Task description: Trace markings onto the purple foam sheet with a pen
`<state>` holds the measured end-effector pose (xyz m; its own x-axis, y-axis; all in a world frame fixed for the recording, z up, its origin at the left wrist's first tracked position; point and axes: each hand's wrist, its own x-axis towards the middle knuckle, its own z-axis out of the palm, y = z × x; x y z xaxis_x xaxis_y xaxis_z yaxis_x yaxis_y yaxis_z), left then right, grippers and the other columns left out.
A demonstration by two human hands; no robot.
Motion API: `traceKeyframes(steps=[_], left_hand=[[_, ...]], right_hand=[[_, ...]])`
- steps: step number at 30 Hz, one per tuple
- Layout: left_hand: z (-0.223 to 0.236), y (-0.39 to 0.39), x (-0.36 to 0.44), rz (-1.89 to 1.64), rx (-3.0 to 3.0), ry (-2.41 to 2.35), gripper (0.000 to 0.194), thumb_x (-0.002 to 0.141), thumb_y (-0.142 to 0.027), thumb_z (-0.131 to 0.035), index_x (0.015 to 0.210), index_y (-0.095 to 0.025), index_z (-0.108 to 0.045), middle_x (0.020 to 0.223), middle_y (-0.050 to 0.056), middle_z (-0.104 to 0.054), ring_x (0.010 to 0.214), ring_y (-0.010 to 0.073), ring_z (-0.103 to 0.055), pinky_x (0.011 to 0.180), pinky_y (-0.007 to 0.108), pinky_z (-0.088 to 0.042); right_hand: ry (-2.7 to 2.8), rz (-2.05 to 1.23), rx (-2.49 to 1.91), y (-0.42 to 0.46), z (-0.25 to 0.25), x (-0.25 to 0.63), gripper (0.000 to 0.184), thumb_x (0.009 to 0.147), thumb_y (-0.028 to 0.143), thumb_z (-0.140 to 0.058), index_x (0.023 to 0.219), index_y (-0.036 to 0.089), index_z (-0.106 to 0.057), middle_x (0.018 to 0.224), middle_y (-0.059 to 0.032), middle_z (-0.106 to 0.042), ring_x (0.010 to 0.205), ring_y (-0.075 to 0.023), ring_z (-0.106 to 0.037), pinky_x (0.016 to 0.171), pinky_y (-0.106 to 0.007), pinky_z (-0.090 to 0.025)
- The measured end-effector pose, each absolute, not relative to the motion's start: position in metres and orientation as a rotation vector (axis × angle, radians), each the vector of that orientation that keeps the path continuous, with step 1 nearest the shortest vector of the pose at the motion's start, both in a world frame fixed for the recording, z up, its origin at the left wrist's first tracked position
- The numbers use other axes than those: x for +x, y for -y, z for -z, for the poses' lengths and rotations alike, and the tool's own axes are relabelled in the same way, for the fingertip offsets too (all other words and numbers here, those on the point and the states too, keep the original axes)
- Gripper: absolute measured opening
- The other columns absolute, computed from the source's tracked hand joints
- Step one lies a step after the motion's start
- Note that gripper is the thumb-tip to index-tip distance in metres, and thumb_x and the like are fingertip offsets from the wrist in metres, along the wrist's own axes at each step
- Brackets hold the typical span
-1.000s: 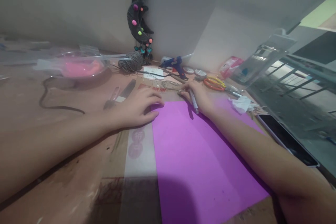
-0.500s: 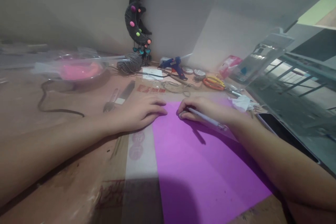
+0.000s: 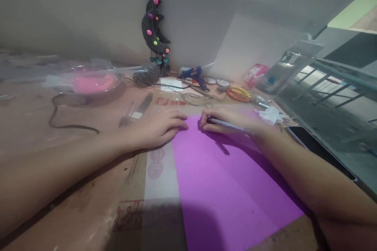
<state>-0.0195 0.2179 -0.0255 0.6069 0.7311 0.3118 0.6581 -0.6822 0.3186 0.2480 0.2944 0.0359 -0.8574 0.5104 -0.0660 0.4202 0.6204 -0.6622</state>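
Observation:
A purple sheet [image 3: 224,180] lies flat on a piece of cardboard [image 3: 132,188] on the table. My left hand [image 3: 156,127] rests palm down at the sheet's far left corner, fingers stretched out and touching its edge. My right hand [image 3: 228,121] is closed around a pale pen [image 3: 228,124], its tip down on the sheet near the far edge, close to my left fingertips.
Behind the sheet lie a blue glue gun [image 3: 193,75], orange scissors [image 3: 239,95], a ball of grey yarn [image 3: 146,73], a knife [image 3: 141,106], a crumpled tissue [image 3: 269,115]. A phone [image 3: 319,151] lies at right, a pink-filled clear bowl [image 3: 86,82] at left, a moon ornament [image 3: 154,27] against the wall.
My right hand drew back from the far edge of the sheet and turned the pen so its tip points left onto the sheet. My left hand stayed put.

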Motion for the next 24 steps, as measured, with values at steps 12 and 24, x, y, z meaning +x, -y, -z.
traceKeyframes(steps=[12,24], left_hand=[[0.023,-0.217,-0.018,-0.615,2.659,-1.167,0.037,0.107,-0.022,-0.045,0.126,-0.022,-0.077,0.146,0.011,-0.069,0.136,0.0271,-0.064,0.121,0.05,-0.048],[0.021,-0.22,-0.013,-0.472,2.69,-1.23,0.044,0.108,-0.025,-0.038,0.138,-0.016,-0.069,0.152,0.015,-0.064,0.144,0.0276,-0.058,0.127,0.049,-0.041]], right_hand=[[2.692,-1.057,-0.657,-0.305,-0.02,0.244,0.009,0.088,0.027,-0.066,0.08,0.022,-0.066,0.083,-0.0006,-0.075,0.074,-0.0174,-0.065,0.073,-0.029,-0.05],[2.005,-0.96,-0.855,-0.313,0.014,0.224,0.018,0.079,0.038,-0.07,0.083,0.024,-0.058,0.066,0.0052,-0.057,0.057,-0.014,-0.049,0.058,-0.029,-0.038]])
